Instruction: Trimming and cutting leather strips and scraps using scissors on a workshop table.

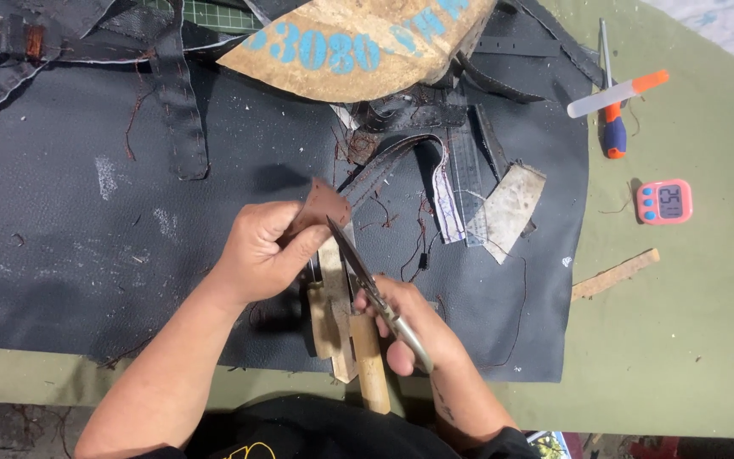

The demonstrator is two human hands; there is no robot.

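The left hand [263, 255] pinches a small brown leather piece [320, 206] above the near middle of the black leather sheet [87, 212] on the worktop [681, 340], fingers closed tight on it. The right hand [409, 327] is wrapped around the scissors [367, 285], whose blades point up at the piece. The thumb sits close to the blade tips, so a slip could nick it, or the cut could wander off line if the small piece twists

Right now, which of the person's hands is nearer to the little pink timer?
Right. The right hand, gripping the scissors, sits left of and below the pink timer; the left hand, holding a brown leather piece, is farther left.
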